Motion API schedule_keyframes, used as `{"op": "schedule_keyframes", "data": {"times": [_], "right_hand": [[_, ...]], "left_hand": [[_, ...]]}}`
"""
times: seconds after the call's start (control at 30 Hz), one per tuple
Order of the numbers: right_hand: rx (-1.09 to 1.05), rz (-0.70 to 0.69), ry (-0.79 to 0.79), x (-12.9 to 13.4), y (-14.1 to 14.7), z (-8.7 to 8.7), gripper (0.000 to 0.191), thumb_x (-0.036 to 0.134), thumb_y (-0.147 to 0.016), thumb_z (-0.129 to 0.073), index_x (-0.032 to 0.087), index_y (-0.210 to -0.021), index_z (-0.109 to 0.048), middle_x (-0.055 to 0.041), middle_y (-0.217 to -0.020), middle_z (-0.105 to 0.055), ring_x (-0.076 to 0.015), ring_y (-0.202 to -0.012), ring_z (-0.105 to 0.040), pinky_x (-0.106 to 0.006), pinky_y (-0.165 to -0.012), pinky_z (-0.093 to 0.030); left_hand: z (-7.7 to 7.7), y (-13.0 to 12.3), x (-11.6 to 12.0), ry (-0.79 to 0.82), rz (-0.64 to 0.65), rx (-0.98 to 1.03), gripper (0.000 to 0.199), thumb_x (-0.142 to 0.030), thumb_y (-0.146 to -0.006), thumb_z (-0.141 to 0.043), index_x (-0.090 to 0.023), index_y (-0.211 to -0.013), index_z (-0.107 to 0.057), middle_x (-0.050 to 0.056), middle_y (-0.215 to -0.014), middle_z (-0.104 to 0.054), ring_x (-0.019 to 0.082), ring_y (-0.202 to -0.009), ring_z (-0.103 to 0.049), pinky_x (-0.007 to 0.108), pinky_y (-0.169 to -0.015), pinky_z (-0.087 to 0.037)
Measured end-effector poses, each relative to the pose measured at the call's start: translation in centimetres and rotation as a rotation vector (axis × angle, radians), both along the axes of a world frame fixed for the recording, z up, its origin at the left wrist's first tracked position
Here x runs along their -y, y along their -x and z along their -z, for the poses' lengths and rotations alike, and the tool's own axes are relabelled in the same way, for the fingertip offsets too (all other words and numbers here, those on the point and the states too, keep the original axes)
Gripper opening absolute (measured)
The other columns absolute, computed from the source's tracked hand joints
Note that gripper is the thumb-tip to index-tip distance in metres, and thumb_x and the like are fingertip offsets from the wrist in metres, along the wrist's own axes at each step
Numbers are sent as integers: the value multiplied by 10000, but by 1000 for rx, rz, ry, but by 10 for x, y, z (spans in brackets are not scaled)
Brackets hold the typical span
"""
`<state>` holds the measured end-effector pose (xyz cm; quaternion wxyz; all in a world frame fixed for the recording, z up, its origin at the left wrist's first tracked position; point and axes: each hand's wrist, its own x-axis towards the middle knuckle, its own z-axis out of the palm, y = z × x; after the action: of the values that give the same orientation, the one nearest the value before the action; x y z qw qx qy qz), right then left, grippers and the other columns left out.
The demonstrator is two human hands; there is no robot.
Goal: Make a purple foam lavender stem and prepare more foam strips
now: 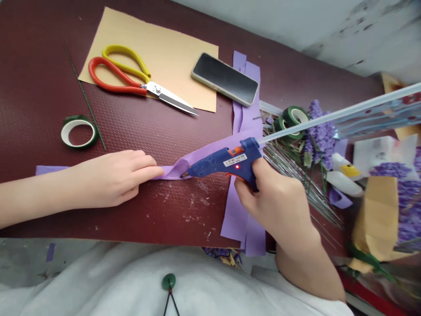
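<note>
The purple felt strip (174, 170) lies across the lower middle of the frame, folded into a loop at its centre. From here I see my left hand (112, 180) pressing it to the maroon textured mat (148, 215), fingers close together and flat, with the fingertips (154, 172) on the felt just short of the fold. My right hand (272, 206) wraps narrowly around the grip of the blue hot glue gun (223, 160), whose red light is lit and whose nozzle (184, 174) touches or nearly touches the fold.

The main risk is a burn, because those fingertips sit close to the hot nozzle and any slip of the felt could bring them together. Excess glue could also seep through the fold or string onto the mat. The long glue stick (329, 116) reaches toward the upper right, above the lavender sprigs (320, 136), so a careless swing could snag them.
</note>
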<state>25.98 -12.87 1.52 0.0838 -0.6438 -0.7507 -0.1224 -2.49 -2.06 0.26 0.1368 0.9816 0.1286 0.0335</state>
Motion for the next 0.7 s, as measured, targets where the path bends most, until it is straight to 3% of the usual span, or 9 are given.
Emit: {"op": "schedule_keyframes", "data": {"times": [0.2,0.3,0.47,0.7], "right_hand": [[-9,-2,-5,0,-2,0,239,220,-800,-477,153,-1011,-567,46,-524,-456,-109,-424,-387,-233,-448,-248],[2,-2,-5,0,-2,1,236,215,-797,-480,153,-1006,-570,50,-513,-444,-108,-419,-380,-233,-448,-248],[16,-1,-14,0,-3,0,206,218,-795,-484,147,-965,-576,44,-514,-457,-104,-415,-380,-233,-442,-242],[12,-9,-21,-2,0,1,138,213,-796,-488,149,-897,-558,33,-540,-496,-109,-422,-398,-236,-437,-261]], "left_hand": [[12,-3,-2,-29,-60,65,308,-266,-898,-458,-184,-1172,-571,90,-1091,-648,228,-1011,-554,397,-917,-449],[14,-3,-2,-22,-73,126,297,-251,-921,-438,-199,-1188,-557,76,-1166,-642,216,-1087,-539,391,-970,-424],[11,-4,-2,-37,-12,185,273,-158,-917,-422,-174,-1130,-592,70,-1084,-683,194,-935,-579,346,-837,-486],[-5,2,-5,-98,27,183,338,-133,-924,-353,-171,-839,-678,77,-910,-709,188,-785,-603,331,-708,-532]]}}
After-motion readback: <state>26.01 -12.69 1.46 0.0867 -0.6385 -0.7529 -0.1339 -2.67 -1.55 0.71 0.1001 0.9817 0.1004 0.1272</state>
